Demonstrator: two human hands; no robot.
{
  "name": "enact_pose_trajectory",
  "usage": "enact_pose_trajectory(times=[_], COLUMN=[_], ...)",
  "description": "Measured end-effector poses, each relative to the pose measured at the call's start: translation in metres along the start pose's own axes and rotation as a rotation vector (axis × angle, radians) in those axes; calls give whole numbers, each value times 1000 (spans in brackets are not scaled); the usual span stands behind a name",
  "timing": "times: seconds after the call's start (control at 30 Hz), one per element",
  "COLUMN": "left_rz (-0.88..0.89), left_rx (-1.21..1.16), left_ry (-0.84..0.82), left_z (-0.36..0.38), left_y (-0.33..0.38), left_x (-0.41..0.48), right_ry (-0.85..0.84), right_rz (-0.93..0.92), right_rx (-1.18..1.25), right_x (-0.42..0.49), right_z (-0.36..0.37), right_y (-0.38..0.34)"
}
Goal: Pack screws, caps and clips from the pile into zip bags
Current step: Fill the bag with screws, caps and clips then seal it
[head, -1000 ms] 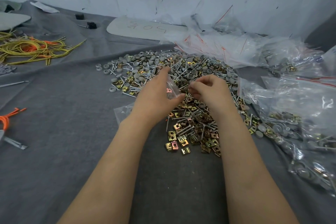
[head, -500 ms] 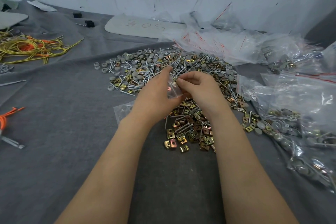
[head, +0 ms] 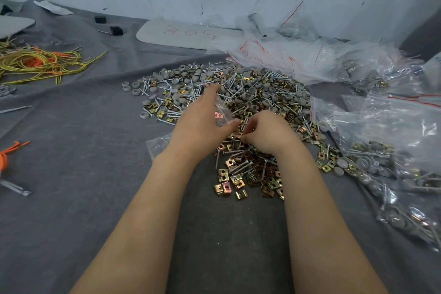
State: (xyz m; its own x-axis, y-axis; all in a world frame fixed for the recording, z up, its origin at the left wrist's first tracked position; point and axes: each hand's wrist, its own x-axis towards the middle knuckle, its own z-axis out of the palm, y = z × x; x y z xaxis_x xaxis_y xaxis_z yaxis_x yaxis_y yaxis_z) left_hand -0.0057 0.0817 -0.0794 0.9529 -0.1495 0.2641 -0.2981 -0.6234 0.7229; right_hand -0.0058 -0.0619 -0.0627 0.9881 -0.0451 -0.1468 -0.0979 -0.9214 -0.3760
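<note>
Pinching the small zip bag (head: 223,113) in our left hand (head: 202,126) just above the pile (head: 262,93), we curl our right hand (head: 269,133) down among the clips (head: 224,172); whether it has one we cannot tell. Best hold the bag's mouth open, close beside that hand.

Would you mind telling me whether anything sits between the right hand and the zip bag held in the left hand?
Nothing visible does. The right hand curls over the pile right beside the small zip bag, which the left hand holds; only open air separates them.
</note>
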Motion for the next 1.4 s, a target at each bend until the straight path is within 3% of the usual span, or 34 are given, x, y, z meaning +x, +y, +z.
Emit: enact_pose_trajectory(times=[0.17, 0.33, 0.4, 0.5, 0.6, 0.7, 0.83, 0.93, 1.13, 1.33, 1.4], left_rz=[10, 16, 26, 32, 18, -6, -24, -32, -25, -16, -8], left_rx=[31, 71, 87, 86, 82, 59, 60, 51, 61, 84, 85], left_ry=[1, 6, -1, -8, 16, 23, 50, 51, 52, 30, 1], left_z=[1, 1, 2, 3, 2, 1, -1, -1, -1, 1, 3], left_y=[0, 0, 1, 2, 2, 1, 1, 2, 2, 2, 3], left_x=[0, 0, 1, 1, 1, 1, 1, 1, 0, -1, 0], right_ry=[109, 381, 360, 143, 165, 284, 47, 12, 72, 320, 318], right_rz=[-13, -36, -58, -170, -184, -115, -92, -85, -76, -67, -128], right_rx=[57, 597, 740, 897, 864, 551, 170, 75, 187, 628, 752], right_x=[4, 9, 8, 4, 4, 4, 0, -1, 2, 6, 5], right_z=[5, 4, 5, 8, 6, 2, 6, 11, 11, 4, 3], right_y=[3, 4, 0, -8, -6, 3, -3, -11, -7, 1, -1])
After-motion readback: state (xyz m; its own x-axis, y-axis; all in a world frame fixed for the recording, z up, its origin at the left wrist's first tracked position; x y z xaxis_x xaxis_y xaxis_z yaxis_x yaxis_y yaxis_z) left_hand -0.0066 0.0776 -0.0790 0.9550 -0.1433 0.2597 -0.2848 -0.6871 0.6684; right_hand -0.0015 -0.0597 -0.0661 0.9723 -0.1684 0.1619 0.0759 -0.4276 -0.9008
